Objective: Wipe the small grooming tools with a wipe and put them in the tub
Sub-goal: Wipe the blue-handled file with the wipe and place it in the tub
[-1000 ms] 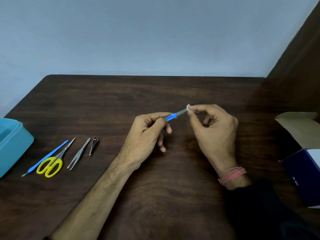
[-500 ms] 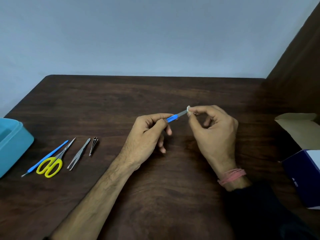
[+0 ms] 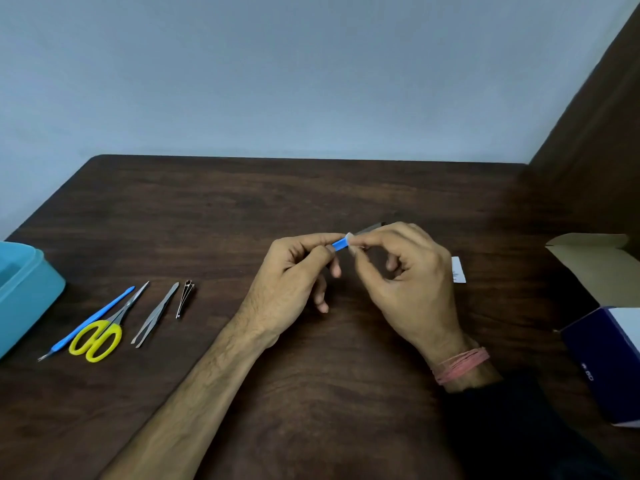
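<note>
Two bare hands meet above the middle of a dark wooden table [image 3: 311,195]. The left hand [image 3: 291,275] pinches the blue handle of a small nail file [image 3: 341,242] between thumb and forefinger. The right hand [image 3: 405,275] pinches a small white wipe [image 3: 349,237] around the file where handle meets metal; the grey metal tip pokes out beyond the right fingers.

At the left edge sits a teal tub [image 3: 31,292]; its inside is mostly out of view. Beside it, on the table, lie a blue stick tool [image 3: 93,318], yellow-handled scissors [image 3: 98,337], tweezers [image 3: 156,315] and a nail clipper [image 3: 185,297]. At right stands an open cardboard box [image 3: 595,258], contents unseen.
</note>
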A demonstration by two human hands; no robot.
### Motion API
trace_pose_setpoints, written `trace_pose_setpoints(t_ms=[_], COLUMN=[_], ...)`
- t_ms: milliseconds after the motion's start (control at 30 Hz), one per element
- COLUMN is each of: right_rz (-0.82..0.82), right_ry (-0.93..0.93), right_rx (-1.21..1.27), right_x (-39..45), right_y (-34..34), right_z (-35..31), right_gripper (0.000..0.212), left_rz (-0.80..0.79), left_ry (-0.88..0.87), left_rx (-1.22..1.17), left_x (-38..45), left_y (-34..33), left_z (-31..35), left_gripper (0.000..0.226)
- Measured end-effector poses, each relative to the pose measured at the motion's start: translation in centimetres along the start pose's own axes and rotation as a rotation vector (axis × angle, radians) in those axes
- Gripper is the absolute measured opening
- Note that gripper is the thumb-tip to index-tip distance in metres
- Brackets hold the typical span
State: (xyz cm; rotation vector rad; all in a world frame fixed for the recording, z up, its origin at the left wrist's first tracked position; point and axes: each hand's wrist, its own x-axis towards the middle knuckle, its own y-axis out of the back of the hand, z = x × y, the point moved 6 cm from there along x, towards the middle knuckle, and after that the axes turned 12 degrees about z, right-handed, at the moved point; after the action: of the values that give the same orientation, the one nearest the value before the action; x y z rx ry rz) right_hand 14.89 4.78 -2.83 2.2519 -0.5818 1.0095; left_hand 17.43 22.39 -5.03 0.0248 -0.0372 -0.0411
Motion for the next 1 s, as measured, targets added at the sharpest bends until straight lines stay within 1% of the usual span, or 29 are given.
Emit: trace_pose_setpoints(t_ms=[67, 167, 267, 400, 533, 633, 700, 800, 900, 1000], right_rz=[-0.010, 0.020, -0.015, 0.031, -0.024, -0.004, -0.022, -0.003, -0.013, -0.003], right_ry=[0.029, -0.005, 0.034, -0.026, 0.022, -0.008, 0.020, -0.006, 0.022, -0.019], right_rx=[0.007, -0.005, 0.004, 0.000, 0.014, 0.014, 0.017, 0.014, 0.017, 0.031], right_x=[-0.08, 0.04, -0.15, 0.15, -0.07, 0.02, -0.06, -0.05, -0.17, 0.06], right_y=[-0.16, 0.06, -0.16, 0.33, -0.06, 0.01, -0.16, -0.09, -0.18, -0.05], right_z=[-0.32, 0.02, -0.43, 0.37, -0.21, 0.02, -0.25, -0.15, -0.45, -0.04], right_gripper=[0.014, 0.013, 0.013, 0.013, 0.013, 0.013, 0.012, 0.012, 0.011, 0.012], left_rz=[-0.011, -0.005, -0.012, 0.002, -0.013, -0.017, -0.025, -0.024, -0.039, -0.041], left_ry=[-0.006, -0.004, -0.012, -0.023, -0.042, -0.043, -0.050, -0.049, -0.049, -0.030], left_rx=[0.000, 0.012, 0.010, 0.028, 0.039, 0.064, 0.055, 0.067, 0.058, 0.039], left_x=[-0.09, -0.06, -0.14, -0.12, -0.25, -0.22, -0.27, -0.23, -0.29, -0.24], left_y=[-0.05, -0.01, -0.10, -0.11, -0.18, -0.10, -0.13, -0.16, -0.21, -0.25], left_z=[0.06, 0.08, 0.17, 0.01, 0.15, 0.21, 0.24, 0.26, 0.35, 0.32], left_gripper=[0.035, 0.035, 0.035, 0.034, 0.035, 0.035, 0.036, 0.034, 0.034, 0.033])
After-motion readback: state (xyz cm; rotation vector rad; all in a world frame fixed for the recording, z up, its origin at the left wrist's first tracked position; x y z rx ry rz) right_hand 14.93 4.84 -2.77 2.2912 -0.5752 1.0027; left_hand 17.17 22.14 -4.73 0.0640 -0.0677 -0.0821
